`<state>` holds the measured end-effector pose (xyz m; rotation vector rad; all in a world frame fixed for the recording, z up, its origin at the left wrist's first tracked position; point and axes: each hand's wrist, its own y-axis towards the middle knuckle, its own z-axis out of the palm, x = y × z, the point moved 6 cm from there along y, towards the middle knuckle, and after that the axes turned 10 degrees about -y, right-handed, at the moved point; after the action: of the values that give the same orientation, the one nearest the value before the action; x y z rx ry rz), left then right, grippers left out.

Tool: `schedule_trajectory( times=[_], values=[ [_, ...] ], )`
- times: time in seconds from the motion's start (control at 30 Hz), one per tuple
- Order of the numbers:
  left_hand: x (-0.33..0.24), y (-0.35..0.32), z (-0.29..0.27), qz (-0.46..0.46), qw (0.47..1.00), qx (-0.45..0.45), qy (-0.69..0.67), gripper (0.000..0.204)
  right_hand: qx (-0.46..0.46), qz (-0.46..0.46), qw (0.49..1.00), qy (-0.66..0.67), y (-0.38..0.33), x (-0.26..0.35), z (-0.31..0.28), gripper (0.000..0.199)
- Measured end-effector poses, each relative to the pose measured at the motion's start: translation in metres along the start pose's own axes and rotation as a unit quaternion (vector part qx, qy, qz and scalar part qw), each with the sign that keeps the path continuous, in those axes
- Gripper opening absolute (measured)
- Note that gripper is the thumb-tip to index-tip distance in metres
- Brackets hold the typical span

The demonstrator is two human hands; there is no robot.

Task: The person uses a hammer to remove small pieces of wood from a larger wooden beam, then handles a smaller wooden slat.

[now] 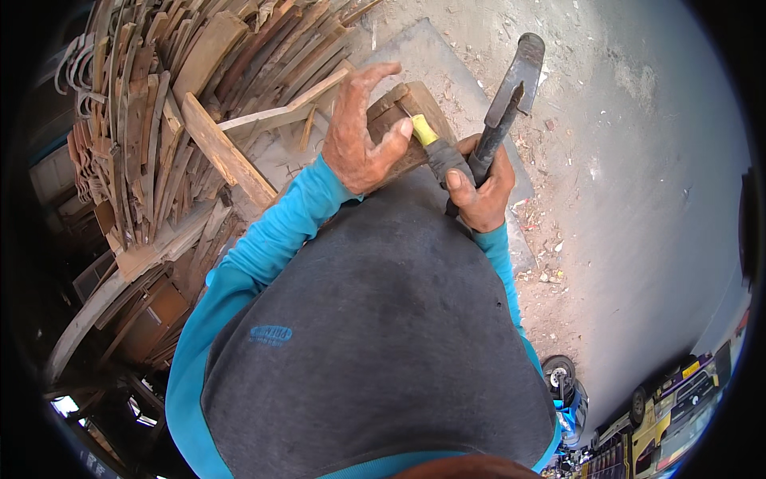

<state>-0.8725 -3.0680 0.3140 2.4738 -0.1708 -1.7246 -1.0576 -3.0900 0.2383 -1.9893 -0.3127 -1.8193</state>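
Note:
My right hand (481,191) is closed around a hammer (504,100), its dark head pointing up and away from me. The same hand also grips a tool with a yellow and grey handle (436,148), which looks like a screwdriver; a thin shaft seems to run from its yellow end. My left hand (357,132) is raised with index finger and thumb apart, and nothing shows between them. Its thumb tip is close to the yellow end; whether they touch I cannot tell. Beneath both hands stands a wooden block or small box (431,104), partly hidden by them.
Long wooden pieces (215,56) are piled at the left, with a loose plank (227,152) reaching toward my left arm. Grey concrete floor (638,160) stretches along the right, with wood chips scattered near the work spot. A vehicle (678,407) and a wheel (558,370) appear at lower right.

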Motion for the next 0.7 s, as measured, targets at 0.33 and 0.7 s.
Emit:
schedule_trajectory(
  times=[0.33, 0.7],
  values=[
    [0.052, 0.021, -0.023, -0.089, 0.973, 0.032, 0.212, 0.031, -0.036, -0.062, 0.997, -0.012, 0.005, 0.004, 0.004, 0.047],
    [0.086, 0.023, -0.044, -0.264, 0.96, 0.098, 0.013, 0.037, -0.044, -0.046, 0.981, -0.185, 0.01, 0.075, 0.02, 0.033]
  ],
)
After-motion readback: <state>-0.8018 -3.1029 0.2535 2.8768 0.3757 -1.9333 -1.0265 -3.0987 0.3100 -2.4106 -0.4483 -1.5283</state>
